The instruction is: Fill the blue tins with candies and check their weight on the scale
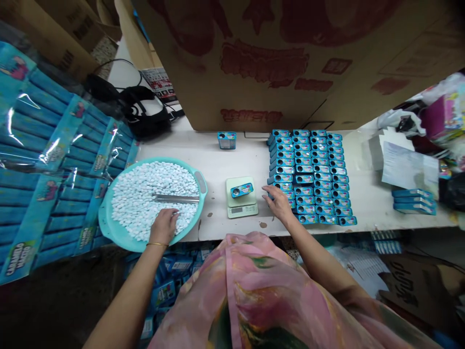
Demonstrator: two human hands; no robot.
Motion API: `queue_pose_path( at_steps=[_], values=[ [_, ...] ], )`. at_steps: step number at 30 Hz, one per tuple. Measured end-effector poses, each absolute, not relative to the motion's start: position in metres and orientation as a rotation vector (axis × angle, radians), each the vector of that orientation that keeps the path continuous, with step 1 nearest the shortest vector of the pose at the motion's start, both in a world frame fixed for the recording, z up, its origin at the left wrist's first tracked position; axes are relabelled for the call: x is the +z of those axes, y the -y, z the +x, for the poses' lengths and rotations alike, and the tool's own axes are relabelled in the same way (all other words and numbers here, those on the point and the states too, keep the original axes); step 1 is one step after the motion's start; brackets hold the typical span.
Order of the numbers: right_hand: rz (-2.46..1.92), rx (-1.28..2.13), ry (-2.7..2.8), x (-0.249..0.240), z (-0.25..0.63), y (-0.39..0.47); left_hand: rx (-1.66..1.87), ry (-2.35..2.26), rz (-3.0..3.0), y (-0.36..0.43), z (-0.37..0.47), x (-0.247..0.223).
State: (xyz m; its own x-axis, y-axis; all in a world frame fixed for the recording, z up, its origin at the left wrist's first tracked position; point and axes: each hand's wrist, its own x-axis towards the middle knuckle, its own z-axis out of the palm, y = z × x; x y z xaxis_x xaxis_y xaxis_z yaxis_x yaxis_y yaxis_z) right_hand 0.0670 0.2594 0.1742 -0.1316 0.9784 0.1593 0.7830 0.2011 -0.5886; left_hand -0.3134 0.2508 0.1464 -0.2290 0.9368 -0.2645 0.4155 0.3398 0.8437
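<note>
My left hand (163,227) is over the turquoise basin (104,220) at the near right part of the white candies (145,182). Its fingers are drawn together at the candies; what they pinch is too small to make out. A metal trough-like scoop (178,198) lies on the candies just beyond it. Between my hands stands a pale green kitchen scale (234,203), with one small blue candy box (241,190) lying on its plate. My right hand (278,201) hovers beside the left edge of the rows of blue boxes (305,190), fingers apart and holding nothing visible.
A lone blue box (227,140) stands at the back, before a large cardboard carton (269,63). Wrapped blue packs (54,160) are stacked at left, beside a black-and-white headset (145,109). Flat blue packs (414,201) and papers (410,165) lie at right.
</note>
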Motion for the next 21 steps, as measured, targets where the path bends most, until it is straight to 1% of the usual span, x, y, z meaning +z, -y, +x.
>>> queue_pose_path(
  at_steps=[3, 5, 9, 14, 21],
  values=[
    [-1.655, 0.514, 1.969, 0.171, 0.068, -0.257, 1.076, -1.755, 0.647, -0.255, -0.32, 0.157],
    [-1.655, 0.538, 1.972, 0.169, 0.068, -0.256, 1.176, -1.558, 0.357, -0.257, -0.326, 0.166],
    [-1.634, 0.602, 1.966, 0.163, 0.062, -0.26, 1.358, -1.197, 0.007, -0.257, -0.334, 0.176],
    [-1.623, 0.89, 1.791, 0.155, 0.052, -0.274, 1.47, -1.1, -0.165, -0.249, -0.33, 0.171],
    [-1.602, 1.182, 1.607, 0.139, 0.046, -0.286, 1.448, -0.948, -0.3, -0.235, -0.327, 0.174]
  ],
)
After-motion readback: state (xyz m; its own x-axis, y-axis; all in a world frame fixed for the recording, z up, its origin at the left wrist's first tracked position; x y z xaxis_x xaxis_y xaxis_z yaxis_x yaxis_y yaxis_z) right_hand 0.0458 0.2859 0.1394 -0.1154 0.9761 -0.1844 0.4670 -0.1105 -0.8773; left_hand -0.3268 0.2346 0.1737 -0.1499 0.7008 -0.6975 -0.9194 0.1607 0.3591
